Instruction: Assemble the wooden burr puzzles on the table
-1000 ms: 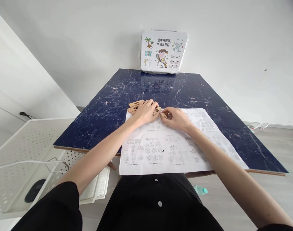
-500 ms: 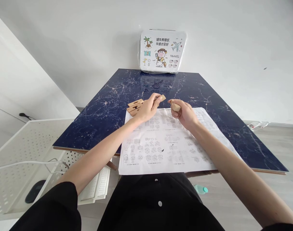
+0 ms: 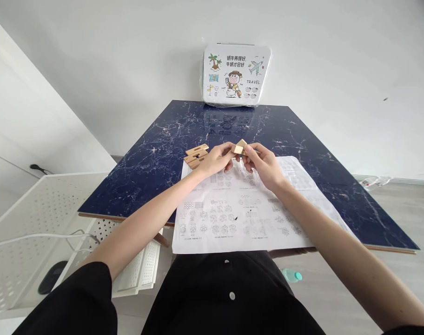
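My left hand (image 3: pixel 219 157) and my right hand (image 3: pixel 262 160) meet above the far edge of a printed sheet (image 3: pixel 212 242). Between their fingertips are pale wooden puzzle pieces (image 3: pixel 239 148), pressed together at an angle. My left fingers pinch the left side and my right thumb lies along the right side. How the pieces fit is partly hidden by the fingers. Left of my left hand, several notched wooden pieces (image 3: pixel 196 151) lie side by side at the sheet's far left corner.
The sheet with small diagrams covers the near part of a dark blue marbled table (image 3: pixel 145 163). A white illustrated case (image 3: pixel 235 74) stands against the wall at the back. A white perforated cart (image 3: pixel 93 186) with a cable is at the left. On the floor lies a bottle (image 3: pixel 293 275).
My hands have come together from apart. The wooden pieces, held separately before, now touch. My right fist has loosened into a fingertip grip.
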Demonstrator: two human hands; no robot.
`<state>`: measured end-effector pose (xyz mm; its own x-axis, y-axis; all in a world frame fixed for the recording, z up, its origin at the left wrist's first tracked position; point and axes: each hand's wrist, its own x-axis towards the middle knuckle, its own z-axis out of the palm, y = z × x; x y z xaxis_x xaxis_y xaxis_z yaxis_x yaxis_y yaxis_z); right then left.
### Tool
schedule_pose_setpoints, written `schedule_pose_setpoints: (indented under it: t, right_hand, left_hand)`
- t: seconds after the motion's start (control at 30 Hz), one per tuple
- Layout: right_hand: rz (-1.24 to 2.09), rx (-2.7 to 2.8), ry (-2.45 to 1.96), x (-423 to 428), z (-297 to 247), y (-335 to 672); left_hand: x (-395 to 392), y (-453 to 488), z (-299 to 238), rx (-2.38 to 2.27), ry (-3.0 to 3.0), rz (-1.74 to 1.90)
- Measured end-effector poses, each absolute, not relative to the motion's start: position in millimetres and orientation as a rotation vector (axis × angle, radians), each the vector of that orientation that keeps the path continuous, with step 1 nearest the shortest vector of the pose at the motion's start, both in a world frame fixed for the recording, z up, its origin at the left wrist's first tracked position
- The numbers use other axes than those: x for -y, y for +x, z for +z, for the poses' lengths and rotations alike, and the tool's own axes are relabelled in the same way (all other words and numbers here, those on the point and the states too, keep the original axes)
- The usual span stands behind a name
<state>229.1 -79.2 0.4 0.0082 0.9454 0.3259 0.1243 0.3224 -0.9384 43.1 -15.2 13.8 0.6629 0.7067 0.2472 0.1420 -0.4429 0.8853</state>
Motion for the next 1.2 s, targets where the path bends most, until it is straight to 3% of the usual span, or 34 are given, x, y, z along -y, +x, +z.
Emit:
schedule_pose_setpoints:
  t: [0.4, 0.8, 1.2]
  right_hand:
    - [0.902, 1.279, -1.089, 70, -2, 238]
    - [1.093, 1.245, -1.004, 74, 3, 237]
    - [1.235, 1.063, -0.872, 74, 4, 237]
  left_hand:
    - [13, 41, 10, -0.721, 1.961, 0.725]
    - [5, 46, 9, -0.757, 1.774, 0.991]
    - [18, 48, 18, -0.602, 1.418, 0.761]
